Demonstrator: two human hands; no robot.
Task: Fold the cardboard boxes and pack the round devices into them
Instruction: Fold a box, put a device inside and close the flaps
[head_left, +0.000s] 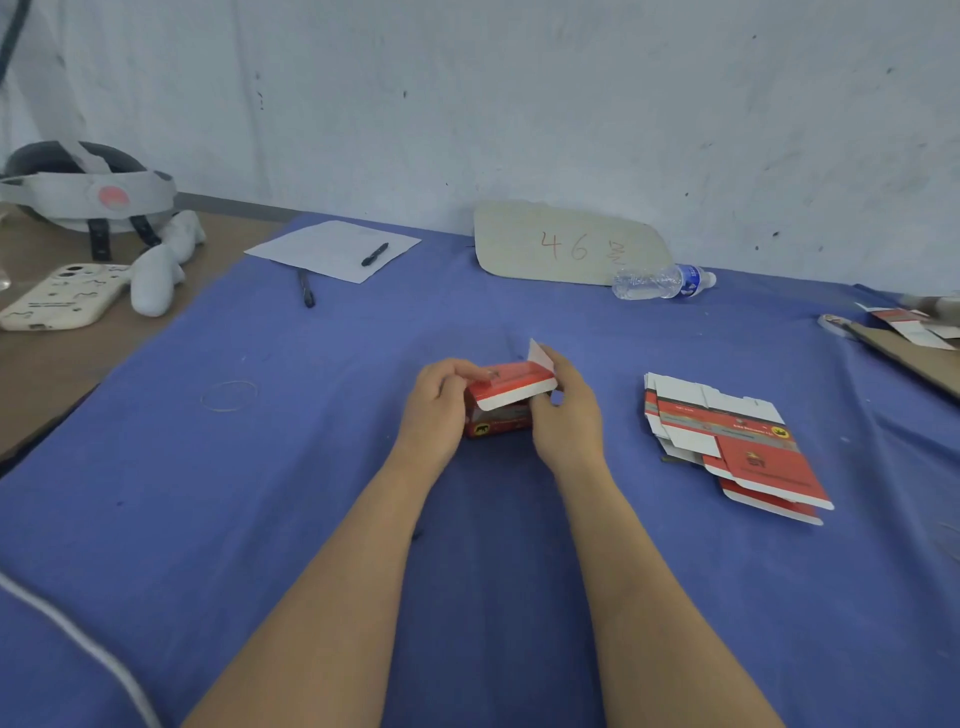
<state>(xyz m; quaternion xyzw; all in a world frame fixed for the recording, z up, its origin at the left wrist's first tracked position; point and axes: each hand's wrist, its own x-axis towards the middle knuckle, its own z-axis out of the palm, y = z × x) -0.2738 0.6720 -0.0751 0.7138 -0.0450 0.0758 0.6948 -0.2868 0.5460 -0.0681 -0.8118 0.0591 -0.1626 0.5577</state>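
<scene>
A small red and white cardboard box (506, 400) stands on the blue cloth (260, 467) at the centre, its top flap partly raised with a white tab sticking up. My left hand (436, 410) grips the box's left side, thumb on the top. My right hand (563, 410) holds the right side, fingers curled round the flap edge. A stack of flat unfolded red and white boxes (727, 441) lies to the right. No round device shows.
A rubber band (228, 396) lies left of the box. At the back are a paper sheet (332, 249) with a pen, a second pen (306, 288), a numbered card (571, 244) and a water bottle (662, 281). A phone (57, 297) and headset (88, 192) sit far left.
</scene>
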